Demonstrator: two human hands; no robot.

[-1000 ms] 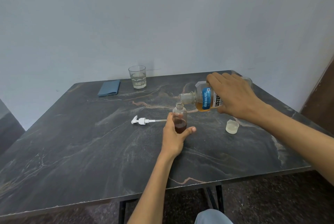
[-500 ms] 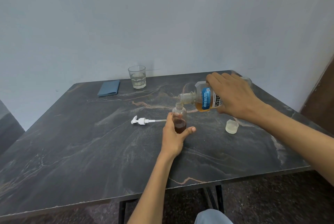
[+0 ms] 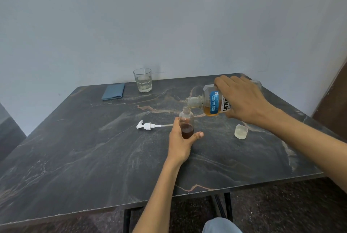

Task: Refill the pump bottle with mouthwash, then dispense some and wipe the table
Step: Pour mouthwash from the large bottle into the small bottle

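Note:
A small clear pump bottle (image 3: 186,122) stands upright mid-table without its pump, about half full of dark amber liquid. My left hand (image 3: 181,139) grips its lower part. My right hand (image 3: 242,101) holds the mouthwash bottle (image 3: 210,102) tipped on its side, its open neck just above and right of the small bottle's mouth. The white pump head (image 3: 147,125) with its tube lies on the table to the left. The mouthwash cap (image 3: 241,131) sits open side up to the right.
A folded blue cloth (image 3: 113,92) lies at the back left of the dark marble table (image 3: 84,157). A glass (image 3: 142,80) holding some water stands beside it near the wall. The table's front edge is close to my knee (image 3: 221,226).
The liquid level in the small bottle has risen slightly. Both hands and both bottles stay almost where they were.

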